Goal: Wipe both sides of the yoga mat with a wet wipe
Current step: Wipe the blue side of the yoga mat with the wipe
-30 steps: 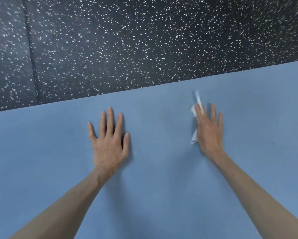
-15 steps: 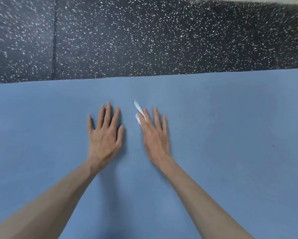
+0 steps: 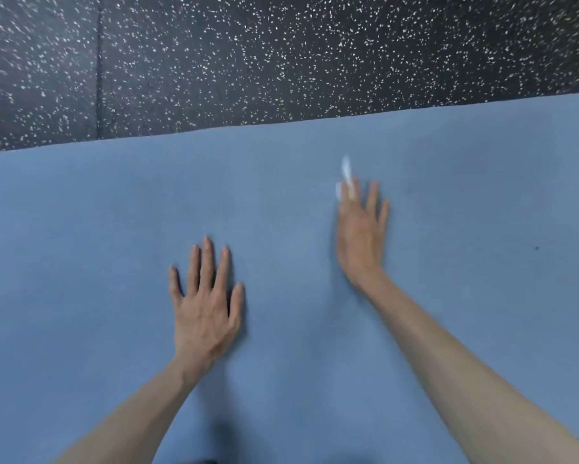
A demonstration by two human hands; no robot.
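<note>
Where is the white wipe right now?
In the head view the wet wipe is right of centre, under the right hand's fingers on the blue yoga mat, its white end poking out towards the speckled floor.

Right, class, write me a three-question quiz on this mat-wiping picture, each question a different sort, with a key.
1. True or false: the left hand lies flat with fingers spread on the blue yoga mat.
2. Which hand presses the white wet wipe to the mat? A) left B) right C) both
3. Fill in: beyond the mat's far edge lies a black ______ floor.

Key: 1 true; 2 B, the right hand; 3 speckled.
</note>
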